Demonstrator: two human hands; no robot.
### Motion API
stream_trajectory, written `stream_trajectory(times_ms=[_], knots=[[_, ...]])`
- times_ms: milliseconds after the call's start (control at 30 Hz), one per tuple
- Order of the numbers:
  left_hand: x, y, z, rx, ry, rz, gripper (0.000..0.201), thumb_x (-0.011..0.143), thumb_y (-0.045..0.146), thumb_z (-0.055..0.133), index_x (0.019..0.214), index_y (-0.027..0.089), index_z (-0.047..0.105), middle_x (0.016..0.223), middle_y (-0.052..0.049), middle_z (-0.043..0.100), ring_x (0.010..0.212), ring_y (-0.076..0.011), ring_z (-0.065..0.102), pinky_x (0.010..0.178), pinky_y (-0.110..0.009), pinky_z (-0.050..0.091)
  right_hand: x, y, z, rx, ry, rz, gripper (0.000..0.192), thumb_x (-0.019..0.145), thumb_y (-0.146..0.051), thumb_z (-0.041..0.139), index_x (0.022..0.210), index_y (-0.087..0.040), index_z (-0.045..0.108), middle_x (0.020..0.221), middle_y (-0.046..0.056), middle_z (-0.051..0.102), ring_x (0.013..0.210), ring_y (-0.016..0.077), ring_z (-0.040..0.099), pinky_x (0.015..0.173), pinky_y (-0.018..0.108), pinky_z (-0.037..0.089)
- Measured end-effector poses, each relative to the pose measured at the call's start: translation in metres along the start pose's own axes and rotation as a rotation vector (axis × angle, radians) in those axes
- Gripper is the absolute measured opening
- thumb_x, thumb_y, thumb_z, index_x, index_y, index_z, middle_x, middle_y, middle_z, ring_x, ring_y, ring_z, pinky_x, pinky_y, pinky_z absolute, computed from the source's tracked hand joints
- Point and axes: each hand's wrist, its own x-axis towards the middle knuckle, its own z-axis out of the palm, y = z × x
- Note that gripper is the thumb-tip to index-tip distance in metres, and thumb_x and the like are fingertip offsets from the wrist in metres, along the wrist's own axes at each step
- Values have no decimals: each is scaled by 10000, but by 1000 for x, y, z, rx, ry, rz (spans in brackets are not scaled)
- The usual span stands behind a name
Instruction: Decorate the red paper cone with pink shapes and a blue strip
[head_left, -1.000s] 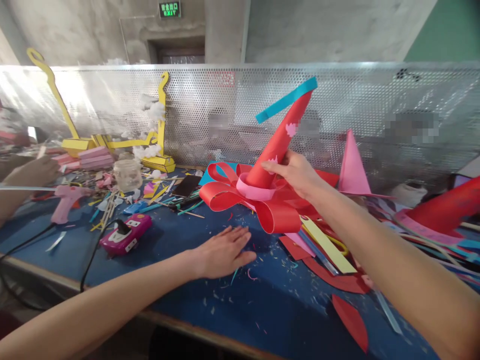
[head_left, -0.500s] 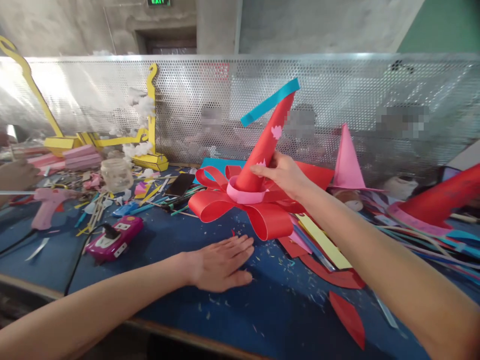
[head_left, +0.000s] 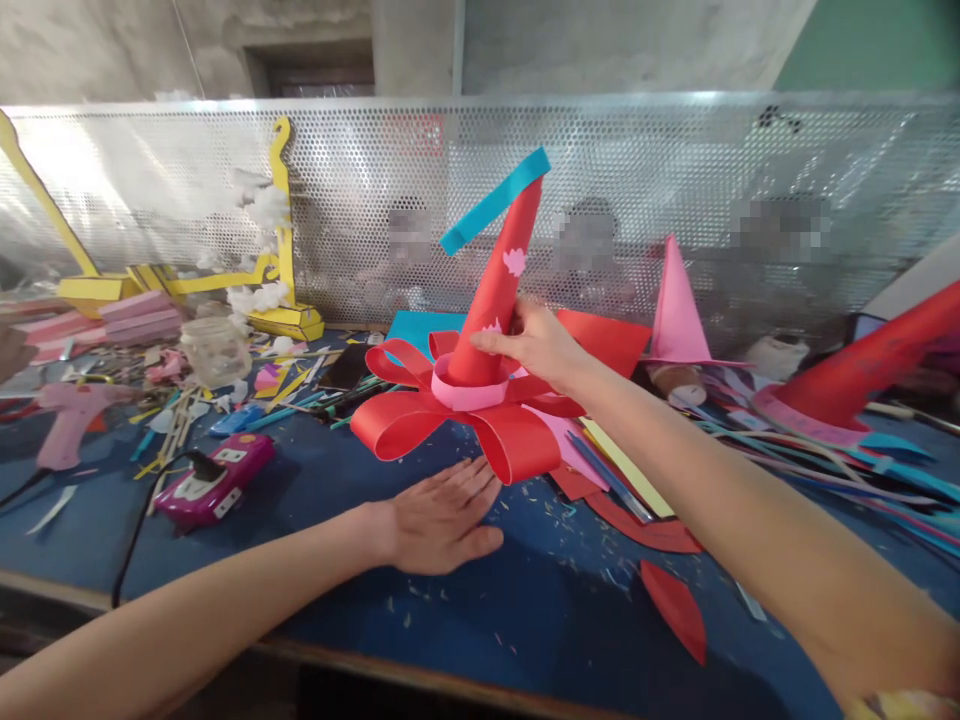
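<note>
My right hand point(head_left: 541, 345) grips a red paper cone hat point(head_left: 491, 290) low on its cone, thumb in front and fingers behind. The cone leans to the right and carries pink cut-out patches. Round its base runs a pink band point(head_left: 471, 392), with red paper loops point(head_left: 401, 425) spreading outward like petals. A blue paper strip point(head_left: 495, 203) sticks out leftward from the tip. My left hand point(head_left: 446, 520) lies flat on the blue table point(head_left: 337, 570), palm down, beneath the front loops.
On the left are a purple power socket point(head_left: 214, 480), a pink glue gun point(head_left: 67, 420), a glass jar point(head_left: 216, 352) and paper scraps. Behind them stands a yellow frame point(head_left: 283, 230). To the right are a pink cone hat point(head_left: 679, 310), another red cone point(head_left: 862, 375) and a red paper piece point(head_left: 675, 608).
The hat and my right hand sit slightly further left in the view, and the cone stands a little more upright. The whole scene has shifted left; my left hand stays flat on the table.
</note>
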Motion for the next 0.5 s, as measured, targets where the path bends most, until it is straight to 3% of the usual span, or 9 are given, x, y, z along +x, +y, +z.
stream_trajectory(times_ms=[167,200,333,500], knots=[[-36,17,-8,-175,-123,127,687,1009,546,217,1556,132,214,1619,-113,166,1506,-229,151,1234,-375,186,-5,6,7,-12,-40,22,349,731,-402,779,964,-196,622,1015,76,725,944,278,677,812,436,557],[-39,17,-8,-172,-124,99,699,1006,552,224,1557,121,206,1619,-122,164,1507,-238,149,1234,-383,186,-6,8,9,-5,-51,19,343,735,-397,777,966,-197,620,1022,76,726,942,274,679,809,428,558],[-31,16,-1,-50,-40,-128,791,979,609,235,1546,58,202,1615,-201,136,1507,-335,90,1218,-526,149,-7,14,23,-75,-82,23,375,730,-431,779,982,-202,621,1034,80,728,935,278,684,803,428,556],[-25,24,4,-73,-65,-4,771,988,593,202,1546,60,208,1610,-223,154,1502,-340,148,1211,-511,184,-16,18,37,-113,-117,76,409,746,-421,762,1048,-208,586,1124,98,709,981,276,677,830,424,551]])
